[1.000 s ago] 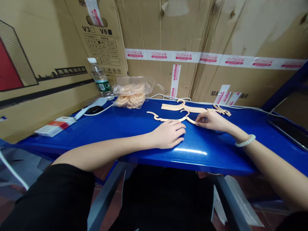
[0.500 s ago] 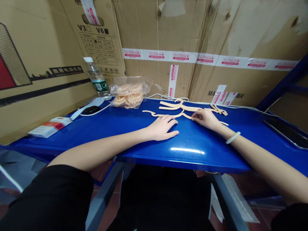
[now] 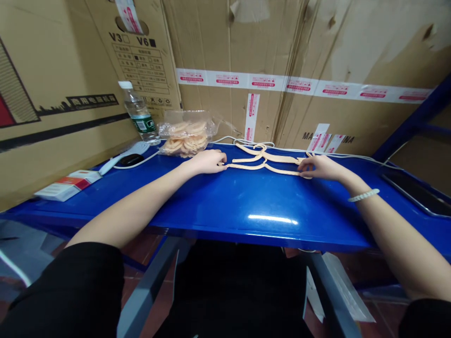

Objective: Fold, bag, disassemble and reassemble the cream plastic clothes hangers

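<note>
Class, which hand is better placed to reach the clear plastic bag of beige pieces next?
Probably the left hand: it's nearer the bag; the right hand is at the right end of a curved beige hanger.

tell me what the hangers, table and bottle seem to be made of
Hangers: probably plastic, smooth and fairly matte, evenly beige with moulded-looking curves. Table: glossy blue, perhaps painted metal; it mirrors a bright streak. Bottle: likely clear plastic, see-through above its label.

left hand (image 3: 208,162) farther left, right hand (image 3: 321,167) rightward
</note>
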Tool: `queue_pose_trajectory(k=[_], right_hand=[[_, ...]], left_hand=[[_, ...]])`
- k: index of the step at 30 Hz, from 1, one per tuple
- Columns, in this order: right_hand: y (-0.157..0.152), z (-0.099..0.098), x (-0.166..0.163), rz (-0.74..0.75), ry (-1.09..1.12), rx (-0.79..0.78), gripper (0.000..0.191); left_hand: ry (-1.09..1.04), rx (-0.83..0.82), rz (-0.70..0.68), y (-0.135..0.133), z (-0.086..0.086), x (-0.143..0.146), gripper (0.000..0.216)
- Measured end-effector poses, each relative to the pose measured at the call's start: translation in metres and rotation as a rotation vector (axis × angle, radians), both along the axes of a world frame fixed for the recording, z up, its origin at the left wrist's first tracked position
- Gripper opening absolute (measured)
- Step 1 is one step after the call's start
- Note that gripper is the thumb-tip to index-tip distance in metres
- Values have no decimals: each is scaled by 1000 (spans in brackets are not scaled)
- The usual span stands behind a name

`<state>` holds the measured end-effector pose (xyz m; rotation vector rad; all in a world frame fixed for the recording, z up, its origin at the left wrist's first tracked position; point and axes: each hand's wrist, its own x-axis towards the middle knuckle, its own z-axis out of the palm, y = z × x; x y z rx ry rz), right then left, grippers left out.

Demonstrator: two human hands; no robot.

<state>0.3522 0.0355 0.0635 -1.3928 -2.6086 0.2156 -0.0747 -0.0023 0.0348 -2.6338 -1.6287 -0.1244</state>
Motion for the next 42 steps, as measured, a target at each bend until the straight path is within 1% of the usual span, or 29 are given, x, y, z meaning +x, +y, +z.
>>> queue_pose_trajectory(k=[2, 4, 8, 12, 15, 19, 23, 25, 28, 34, 36, 38, 40, 42], right_hand=[[3, 0, 4, -22, -10, -17, 13], [4, -3, 4, -31, -5, -19, 13], [4, -5, 1, -15, 8, -10, 16], [4, -1, 6, -12, 23, 12, 21], [9, 5, 21, -88, 57, 93, 26], [23, 11, 54, -238, 118, 219, 27], [34, 10, 84, -349, 138, 281, 18], [36, 9, 92, -389, 143, 279, 14], [36, 8, 99, -394, 139, 280, 13], [38, 3, 102, -399, 95, 261, 12], [40, 1, 102, -382, 84, 254, 14], [42, -2, 100, -369, 78, 242, 14], [43, -5, 97, -356, 75, 218, 12], [44, -8, 93, -338, 62, 194, 13]], left_hand=[[29, -11, -18, 2, 4, -5, 33], [31, -41, -37, 2, 7, -8, 31], [0, -103, -62, 2, 12, -12, 27], [-70, -205, -84, 7, 17, -23, 27], [-146, -257, -28, 15, 18, -35, 38], [-276, -382, 16, 23, 17, -48, 54], [-341, -440, 50, 24, 18, -51, 59], [-336, -444, 57, 23, 19, -51, 59], [-314, -440, 55, 24, 18, -51, 58], [-256, -409, -7, 25, 15, -51, 51], [-240, -370, -5, 22, 17, -48, 45], [-234, -279, 0, 17, 21, -42, 36], [-254, -172, -44, 7, 23, -30, 29], [-313, -128, -175, -6, 22, -10, 26]])
